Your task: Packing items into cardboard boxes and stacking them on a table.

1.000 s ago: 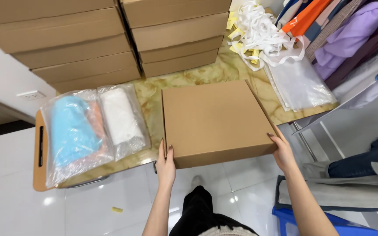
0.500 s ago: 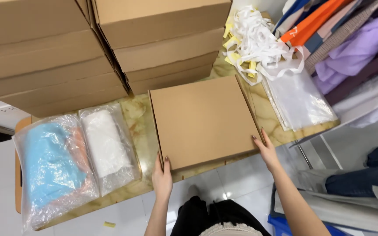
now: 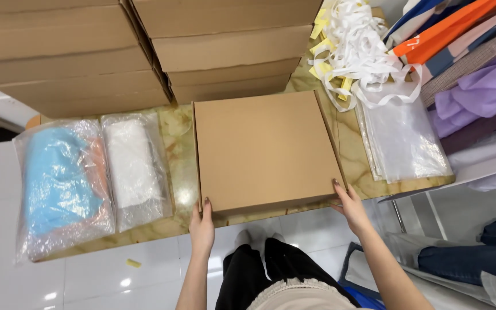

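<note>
Two clear plastic bags (image 3: 64, 183) at the table's left hold blue, orange and white folded cloth. The left hand (image 3: 202, 225) and right hand (image 3: 348, 205) grasp the near corners of a closed, flat brown cardboard box (image 3: 265, 149) lying mid-table, before stacked cartons (image 3: 144, 51). Empty clear bags (image 3: 403, 138) lie right.

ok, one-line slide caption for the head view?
Both hands, left hand and right hand, grip a flat cardboard box on a marble-patterned table.
</note>
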